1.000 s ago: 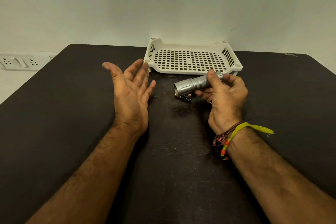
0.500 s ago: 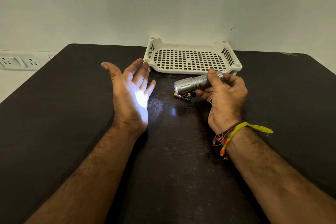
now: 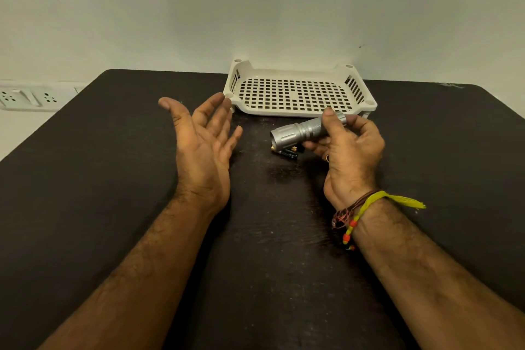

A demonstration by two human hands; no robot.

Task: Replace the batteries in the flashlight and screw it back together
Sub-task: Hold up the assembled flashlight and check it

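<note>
My right hand (image 3: 350, 156) grips a silver flashlight (image 3: 298, 132) by its tail, thumb on top, with the head pointing left toward my other palm. The flashlight looks assembled and gives no light on the palm. My left hand (image 3: 203, 142) is held up with the palm facing right and the fingers spread, holding nothing. Loose black and gold batteries (image 3: 285, 152) lie on the dark table just under the flashlight's head, partly hidden by it.
A white perforated plastic tray (image 3: 298, 111) stands at the back of the dark table (image 3: 99, 179), against a pale wall. White wall sockets (image 3: 28, 96) sit at the far left, beyond the table's edge.
Half a second ago a bright spot of light lay on my left palm; now it is gone. Both hands have stayed nearly where they were.
</note>
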